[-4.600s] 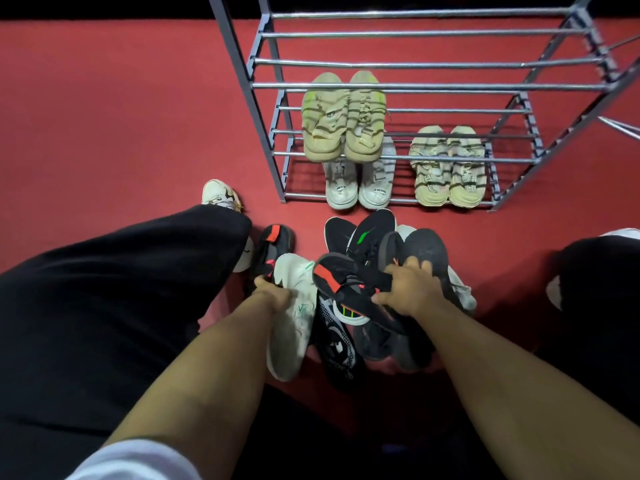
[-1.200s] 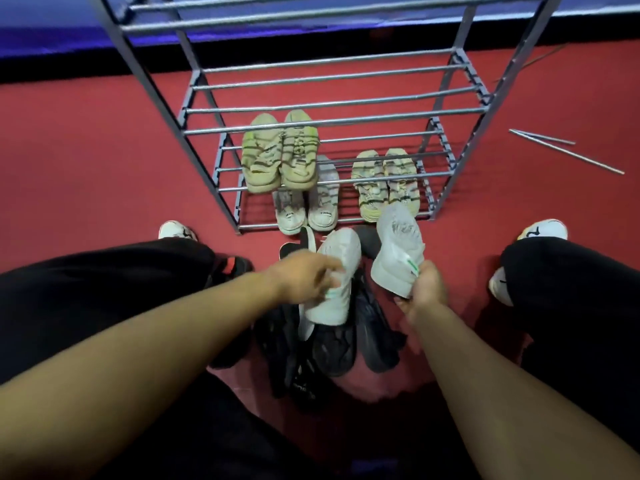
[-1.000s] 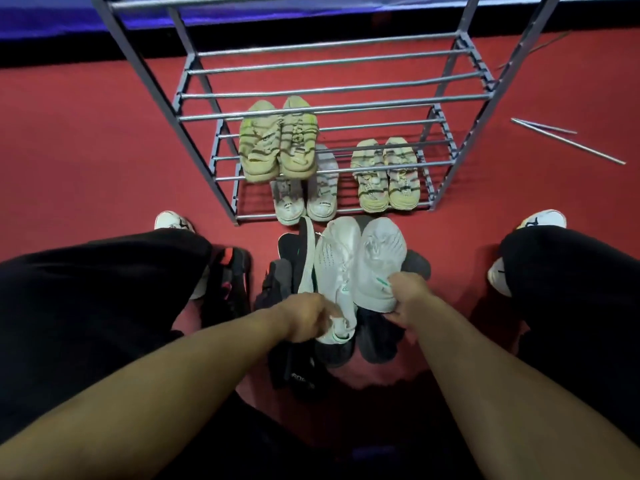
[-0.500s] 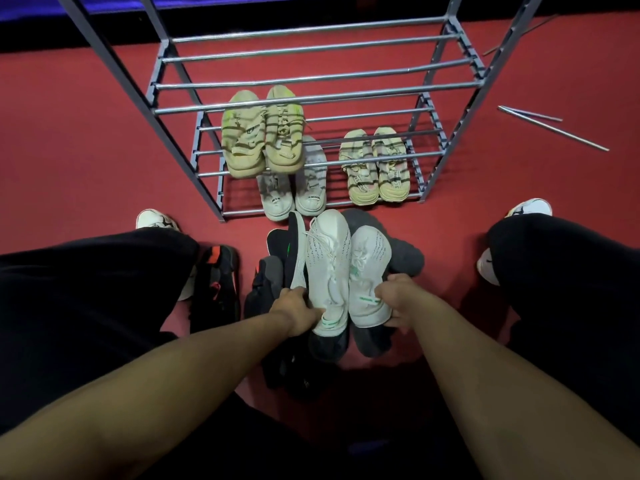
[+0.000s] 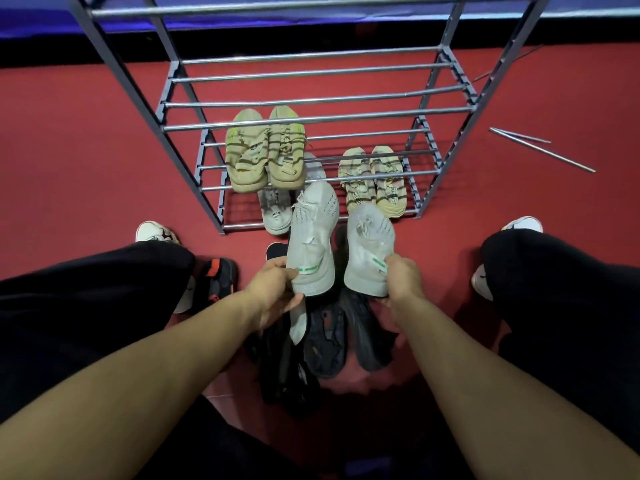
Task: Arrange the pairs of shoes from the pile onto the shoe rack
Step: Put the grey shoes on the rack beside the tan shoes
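I am gripping one white sneaker [image 5: 313,237] in my left hand [image 5: 273,292], its mate [image 5: 369,252] in my right hand [image 5: 403,282], above the pile [image 5: 325,344]. Three pairs are sitting on the shoe rack [image 5: 311,102]; dark shoes are remaining.

A single wide-angle head-worn view looks steeply down and forward from above the person's forearms, close over the pile of dark shoes [image 5: 325,344] on the red floor [image 5: 69,150], with the metal shoe rack [image 5: 311,109] rising ahead, bowed at the edges
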